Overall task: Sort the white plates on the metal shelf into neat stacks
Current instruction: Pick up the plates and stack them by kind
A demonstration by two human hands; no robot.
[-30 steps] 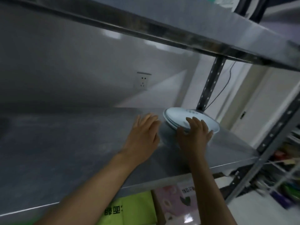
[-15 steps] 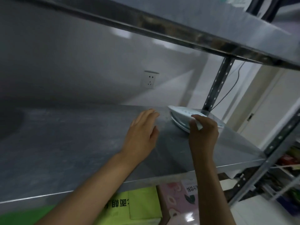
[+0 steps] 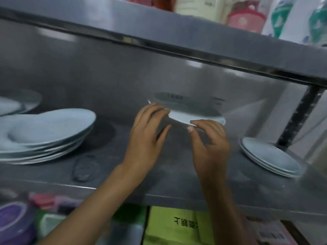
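Now, nearest, both hands are raised over the shelf [image 3: 177,195], sharing one plate [image 3: 196,117] held clear of it. The left hand [image 3: 146,137] cups the rim at about nine o'clock; the right hand [image 3: 210,145] pinches it at six. Beyond, the taller stack [image 3: 46,135] lies at nine o'clock from the plate, nearer the left hand, and the low stack [image 3: 270,156] at four.

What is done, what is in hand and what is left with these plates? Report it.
Done: a stack stands on the left of the shelf, and a small stack on the right. In hand: the left hand and right hand hold one plate above the shelf, mid-carry. Left: setting it on a stack; more plates sit far left, blurred.
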